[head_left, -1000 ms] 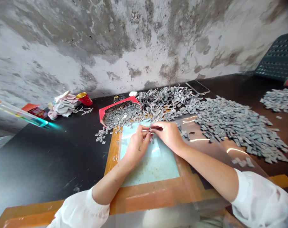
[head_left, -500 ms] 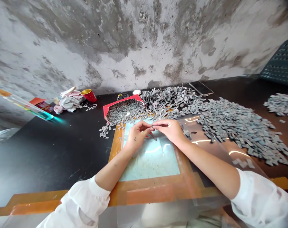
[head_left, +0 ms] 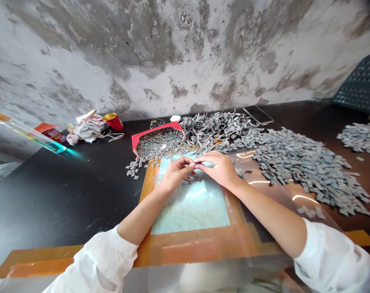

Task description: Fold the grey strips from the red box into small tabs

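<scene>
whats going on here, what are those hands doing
A person is handling a small grey piece with the fingers of the left hand and right hand, over a pale blue mat. Nearby sit a red box of similar pieces, a tangle of grey strips and a large spread of grey tabs.

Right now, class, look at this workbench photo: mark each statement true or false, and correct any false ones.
1. The left hand and the right hand meet at the fingertips above a pale blue board. True.
2. The red cup stands to the right of the phone. False: it stands well to the left of the phone.
3. A red-edged tray holds small grey pieces. True.
4. The curled grey strips lie beside the white sleeves. False: they lie at the far side of the bench, near the wall.
</scene>
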### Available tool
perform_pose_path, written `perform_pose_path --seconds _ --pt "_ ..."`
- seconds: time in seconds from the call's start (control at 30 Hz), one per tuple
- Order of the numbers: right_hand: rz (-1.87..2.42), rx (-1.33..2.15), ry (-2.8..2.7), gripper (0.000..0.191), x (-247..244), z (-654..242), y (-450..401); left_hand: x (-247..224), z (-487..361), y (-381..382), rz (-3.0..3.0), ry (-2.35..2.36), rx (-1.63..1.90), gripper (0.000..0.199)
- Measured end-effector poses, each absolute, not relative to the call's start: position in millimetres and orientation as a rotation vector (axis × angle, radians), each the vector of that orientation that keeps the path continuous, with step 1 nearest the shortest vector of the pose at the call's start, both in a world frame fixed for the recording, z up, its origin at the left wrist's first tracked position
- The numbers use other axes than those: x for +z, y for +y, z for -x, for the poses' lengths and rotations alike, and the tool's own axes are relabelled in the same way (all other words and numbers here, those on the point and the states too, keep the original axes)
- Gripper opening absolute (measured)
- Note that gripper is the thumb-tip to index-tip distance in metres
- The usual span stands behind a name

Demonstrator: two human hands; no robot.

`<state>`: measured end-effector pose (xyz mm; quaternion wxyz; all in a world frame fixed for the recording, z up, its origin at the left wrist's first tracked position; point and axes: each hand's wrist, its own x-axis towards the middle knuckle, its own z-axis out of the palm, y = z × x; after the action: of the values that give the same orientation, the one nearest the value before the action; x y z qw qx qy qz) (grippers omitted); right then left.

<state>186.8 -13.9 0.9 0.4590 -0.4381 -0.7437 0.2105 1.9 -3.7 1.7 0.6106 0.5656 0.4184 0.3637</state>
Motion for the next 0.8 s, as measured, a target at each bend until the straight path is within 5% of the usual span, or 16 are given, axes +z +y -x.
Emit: perform_pose_path --seconds 0.57,0.8 --pt "0.988 0.629 -1.848 0.015 11 -187 -18 -2 7 2 -1.291 0.741 0.978 0.029" --pt "0.953 0.346 -1.931 0.015 7 -187 -16 1 8 5 -1.435 0.73 0.896 0.027"
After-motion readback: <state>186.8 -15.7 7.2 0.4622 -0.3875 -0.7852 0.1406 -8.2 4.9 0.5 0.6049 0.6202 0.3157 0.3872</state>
